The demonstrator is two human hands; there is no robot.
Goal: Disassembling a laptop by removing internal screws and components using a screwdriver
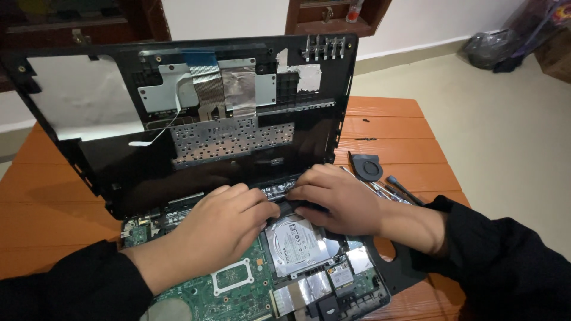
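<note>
Working inside an opened laptop base [250,285] on an orange slatted table [392,128]: both hands sit at the rear edge of the exposed green mainboard [232,297], where the lifted black top cover [196,119] meets the base. Left hand [217,229] lies knuckles-up, fingers curled down onto the board near a black strip; its grip can't be read, fingertips hidden. Right hand [342,199] is pressed flat-ish on the same black strip [279,190], fingers bent, touching the left; closed or not, can't tell. The cover stands tilted up behind the hands, blocking the far table; its underside shows a metal keyboard plate [232,139], silver foil patches and a flat ribbon cable [202,62]. Silver hard drive [294,244] sits just below the right hand, round white-and-grey label on top, print too small. Right of the laptop: small black fan [366,166] and a few screwdrivers [395,189], partly hidden by the right wrist. Dark bag [493,47] on the floor, far right.
</note>
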